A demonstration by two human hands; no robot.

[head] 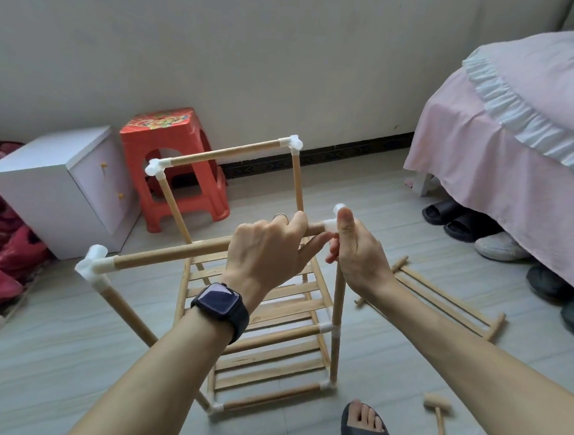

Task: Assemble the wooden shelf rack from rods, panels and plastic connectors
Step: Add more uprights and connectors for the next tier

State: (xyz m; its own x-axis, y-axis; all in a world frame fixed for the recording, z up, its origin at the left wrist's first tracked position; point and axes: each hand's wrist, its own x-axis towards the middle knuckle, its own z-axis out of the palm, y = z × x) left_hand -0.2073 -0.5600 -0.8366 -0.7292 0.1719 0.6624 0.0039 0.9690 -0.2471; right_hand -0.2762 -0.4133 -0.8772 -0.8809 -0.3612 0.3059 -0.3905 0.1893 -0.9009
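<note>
With my left hand (269, 247) curled round the near top rod (173, 253) and my right hand (358, 254) pinching the white connector (333, 222) atop the near-right upright (338, 300), I judged it best to keep the rod level and push straight in, bracing the connector against twisting.

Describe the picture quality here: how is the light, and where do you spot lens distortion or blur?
Head view: soft, even light, with only faint shadows under the rack on the floor. Head view: wide-angle perspective splays the rack's posts and stretches both forearms. Head view: the left hand gripping the rod and the right hand pinching the connector look slightly soft.
</note>
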